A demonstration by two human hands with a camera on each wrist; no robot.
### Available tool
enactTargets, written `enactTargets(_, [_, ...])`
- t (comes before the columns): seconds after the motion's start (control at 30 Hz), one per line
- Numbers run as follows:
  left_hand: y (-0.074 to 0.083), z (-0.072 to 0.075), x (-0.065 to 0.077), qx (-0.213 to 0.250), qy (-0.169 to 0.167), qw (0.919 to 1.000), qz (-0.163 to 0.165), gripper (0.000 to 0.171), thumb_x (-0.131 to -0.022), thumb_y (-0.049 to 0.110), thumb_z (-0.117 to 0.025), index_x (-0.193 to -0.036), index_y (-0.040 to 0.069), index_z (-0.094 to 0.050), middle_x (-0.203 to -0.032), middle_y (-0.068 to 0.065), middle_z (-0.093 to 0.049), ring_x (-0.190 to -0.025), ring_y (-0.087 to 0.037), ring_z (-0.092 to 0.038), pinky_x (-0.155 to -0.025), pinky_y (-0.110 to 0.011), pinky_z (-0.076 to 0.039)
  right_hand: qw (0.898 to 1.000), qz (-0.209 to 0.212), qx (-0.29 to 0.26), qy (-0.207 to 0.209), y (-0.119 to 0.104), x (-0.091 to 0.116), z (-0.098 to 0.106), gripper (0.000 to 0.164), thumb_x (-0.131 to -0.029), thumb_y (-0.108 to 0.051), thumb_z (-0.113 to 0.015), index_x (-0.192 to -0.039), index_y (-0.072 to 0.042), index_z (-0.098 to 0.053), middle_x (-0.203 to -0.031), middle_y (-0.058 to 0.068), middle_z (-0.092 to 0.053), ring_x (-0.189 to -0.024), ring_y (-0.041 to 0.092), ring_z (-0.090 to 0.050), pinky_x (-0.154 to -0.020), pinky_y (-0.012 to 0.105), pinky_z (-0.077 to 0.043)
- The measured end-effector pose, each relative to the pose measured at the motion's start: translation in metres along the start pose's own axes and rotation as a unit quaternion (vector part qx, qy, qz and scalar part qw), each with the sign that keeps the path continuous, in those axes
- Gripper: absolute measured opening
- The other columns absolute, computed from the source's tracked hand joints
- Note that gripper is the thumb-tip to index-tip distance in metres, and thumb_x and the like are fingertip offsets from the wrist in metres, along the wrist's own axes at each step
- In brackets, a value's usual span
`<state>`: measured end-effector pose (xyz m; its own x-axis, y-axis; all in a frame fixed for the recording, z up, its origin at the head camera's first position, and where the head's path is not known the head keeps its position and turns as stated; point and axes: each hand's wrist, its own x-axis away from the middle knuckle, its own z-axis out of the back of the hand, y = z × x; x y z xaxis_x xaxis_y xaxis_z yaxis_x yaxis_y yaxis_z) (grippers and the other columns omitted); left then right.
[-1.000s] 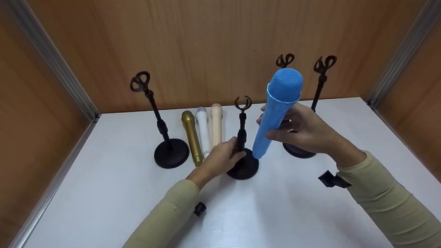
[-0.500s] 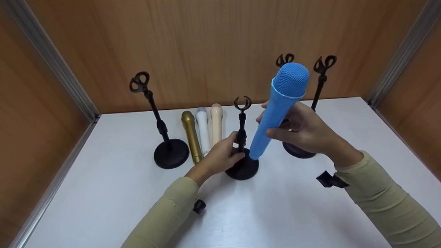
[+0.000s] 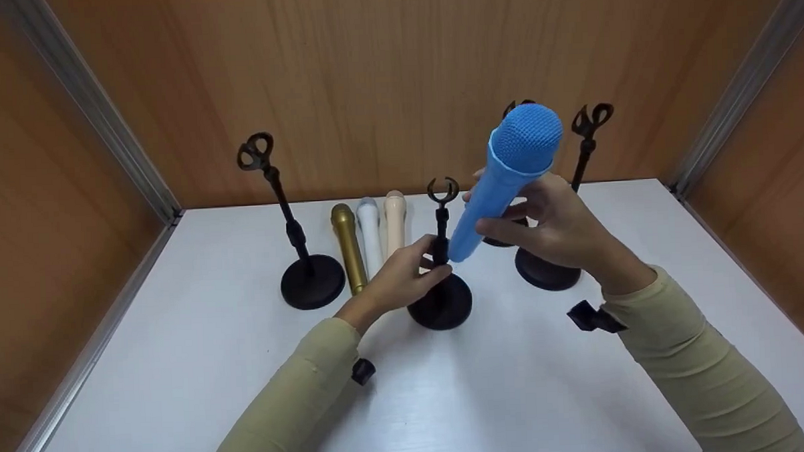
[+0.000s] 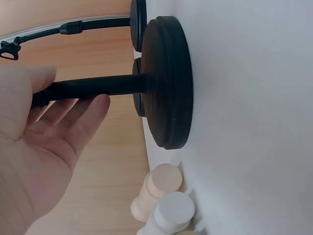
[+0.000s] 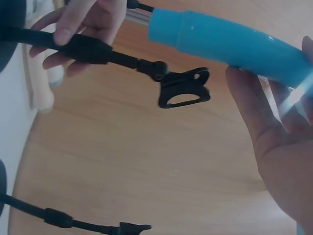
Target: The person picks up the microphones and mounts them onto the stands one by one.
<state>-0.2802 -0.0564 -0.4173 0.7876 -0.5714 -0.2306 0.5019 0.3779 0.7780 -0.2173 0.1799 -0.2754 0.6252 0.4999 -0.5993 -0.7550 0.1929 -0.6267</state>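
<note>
Head view: the white counter (image 3: 180,374) carries four black stands (image 3: 312,282). The left hand (image 3: 400,279) grips the middle stand's post (image 3: 441,228); the right hand (image 3: 559,227) holds the blue microphone (image 3: 501,182), tilted head-up, near that stand's clip (image 5: 171,84). Slimmer-looking gold (image 3: 349,248), white (image 3: 370,237) and cream microphones (image 3: 395,226) lie alongside.

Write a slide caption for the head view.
Right hand holding a blue microphone, left hand gripping a black stand, three more microphones lying on the white table.

Tbh no text, label, brand, number or sign can be read in any of the views, head or wrist.
</note>
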Motion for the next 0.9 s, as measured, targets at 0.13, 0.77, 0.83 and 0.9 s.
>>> enactTargets(0.13, [0.002, 0.000, 0.000, 0.006, -0.002, 1.0000, 0.002, 0.042, -0.104, 0.027, -0.061, -0.140, 0.008, -0.049, -0.125, -0.005, -0.065, -0.111, -0.018, -0.067, -0.091, -0.031, -0.056, 0.998, 0.050, 0.012, 0.038, -0.008, -0.008, 0.000, 0.055, -0.087, 0.003, -0.076, -0.135, 0.008, -0.049, -0.126, 0.011, -0.068, -0.116, 0.028, -0.066, -0.089, 0.046, -0.057])
enactTargets(0.77, [0.012, -0.001, -0.002, 0.102, 0.035, 0.9895, -0.096, 0.045, -0.100, -0.003, -0.057, -0.142, 0.008, -0.044, -0.138, -0.010, -0.058, -0.121, -0.020, -0.063, -0.093, -0.033, -0.055, 0.970, 0.184, 0.142, 0.068, -0.011, -0.040, -0.009, 0.056, -0.078, 0.001, -0.086, -0.126, 0.007, -0.056, -0.119, 0.019, -0.069, -0.114, 0.034, -0.066, -0.100, 0.047, -0.051])
enactTargets(0.83, [0.011, -0.001, -0.002, 0.102, 0.034, 0.9896, -0.096, 0.041, -0.100, -0.003, -0.058, -0.138, 0.007, -0.046, -0.135, -0.009, -0.059, -0.120, -0.021, -0.063, -0.094, -0.033, -0.055, 0.968, 0.185, 0.157, 0.069, -0.009, -0.039, -0.009, 0.057, -0.078, -0.001, -0.087, -0.125, 0.007, -0.056, -0.118, 0.020, -0.068, -0.112, 0.035, -0.067, -0.098, 0.047, -0.053])
enactTargets(0.9, [0.011, -0.001, -0.003, 0.099, 0.036, 0.9897, -0.097, 0.038, -0.100, -0.003, -0.058, -0.135, 0.007, -0.048, -0.133, -0.009, -0.060, -0.120, -0.021, -0.063, -0.095, -0.034, -0.054, 0.966, 0.187, 0.169, 0.065, -0.010, -0.039, -0.010, 0.056, -0.078, -0.003, -0.087, -0.124, 0.007, -0.057, -0.117, 0.021, -0.068, -0.112, 0.037, -0.067, -0.097, 0.047, -0.053])
